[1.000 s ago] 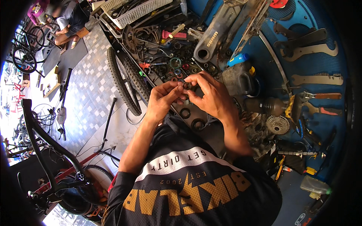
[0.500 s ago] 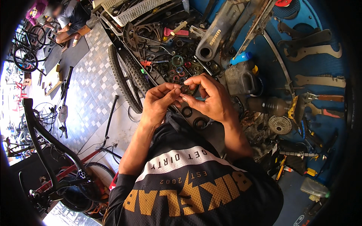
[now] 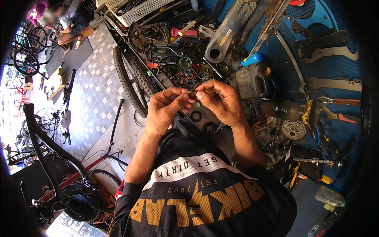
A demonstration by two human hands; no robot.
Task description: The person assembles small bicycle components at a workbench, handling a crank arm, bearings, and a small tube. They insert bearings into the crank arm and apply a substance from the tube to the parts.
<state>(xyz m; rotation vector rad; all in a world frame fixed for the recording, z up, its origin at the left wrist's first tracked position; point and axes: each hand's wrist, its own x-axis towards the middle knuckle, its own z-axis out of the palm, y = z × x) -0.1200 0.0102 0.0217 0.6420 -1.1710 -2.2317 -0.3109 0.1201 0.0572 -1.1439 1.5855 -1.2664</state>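
Note:
Between my two hands sits a small dark ring, bearing-like in size and shape, pinched from both sides. My left hand is closed on its left edge with thumb and forefinger. From the other side my right hand grips it, thumb on the near face and fingertips behind. Fingers cover most of the ring. Just below my hands lie two loose black rings, a smaller one and a thicker one. Beyond my fingertips, coloured rings and small bike parts are heaped together.
A crank arm, a grey jug and a blue bottle stand beyond my right hand. Wrenches hang at right, above a cassette. Tyres lean left; a bike frame stands nearer. Another person sits far left.
My right fingers have closed in on the ring, the thumb moving up onto its near face. My left hand keeps its pinch and has barely moved.

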